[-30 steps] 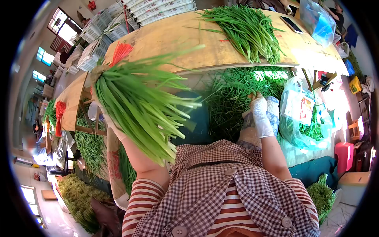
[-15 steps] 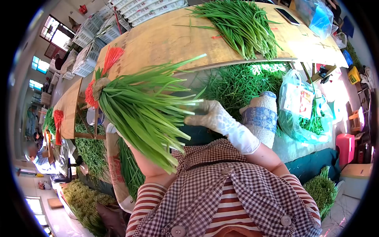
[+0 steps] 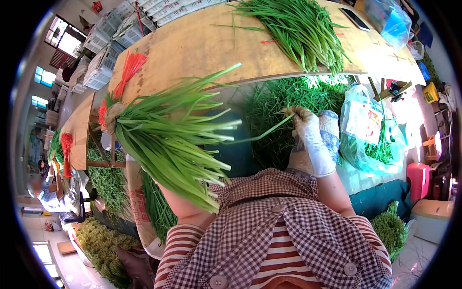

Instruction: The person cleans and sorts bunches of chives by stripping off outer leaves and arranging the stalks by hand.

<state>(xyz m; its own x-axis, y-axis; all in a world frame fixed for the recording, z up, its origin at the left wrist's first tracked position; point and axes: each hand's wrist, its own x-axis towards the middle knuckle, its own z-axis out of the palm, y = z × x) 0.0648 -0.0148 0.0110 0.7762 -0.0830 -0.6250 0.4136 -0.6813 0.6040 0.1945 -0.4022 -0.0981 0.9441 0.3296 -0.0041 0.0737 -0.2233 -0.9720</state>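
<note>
At left, before the table: one bunch of long green leaves, left hand closed round it. At right, above loose greens: right hand, white-gloved, fingers pinched on one stalk. Far right, on table: leaf pile, phone.

One phone and one heap of green stalks lay on one counter; one bunch and one single stalk were held. Three buttons showed.
</note>
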